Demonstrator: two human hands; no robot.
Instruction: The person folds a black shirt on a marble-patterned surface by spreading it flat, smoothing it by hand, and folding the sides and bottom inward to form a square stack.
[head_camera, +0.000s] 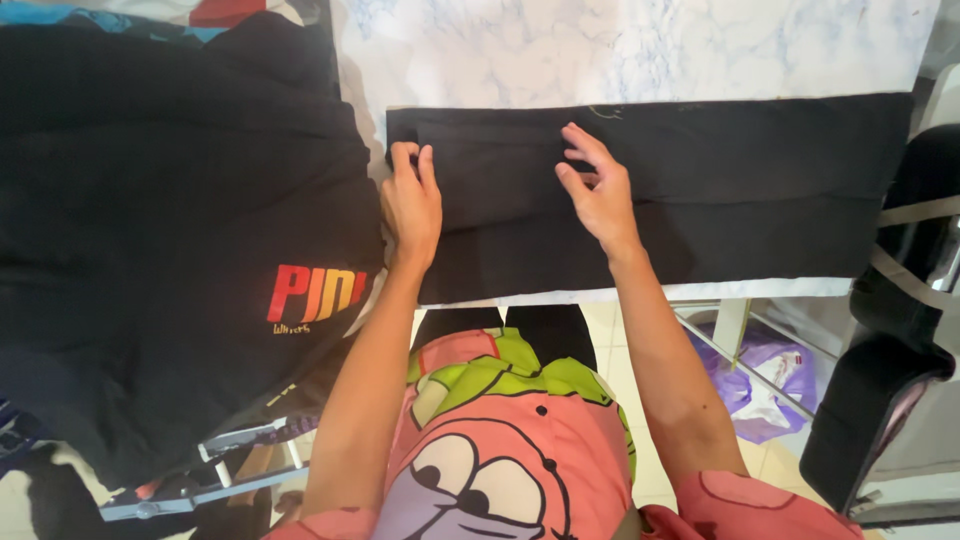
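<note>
A black folded garment (720, 190) lies in a long band across a white marble-patterned table (620, 45). My left hand (412, 205) rests flat on the garment's left end, fingers curled over its edge. My right hand (598, 190) lies on the cloth near the middle, fingers bent and pinching a fold of the fabric. Both forearms reach up from the bottom of the view.
A pile of black clothing (170, 230) with a red and orange print covers the left side. A dark chair (890, 330) stands at the right. A purple bag (765, 385) lies on the floor under the table. A pink cartoon-print shirt (500, 460) fills the bottom.
</note>
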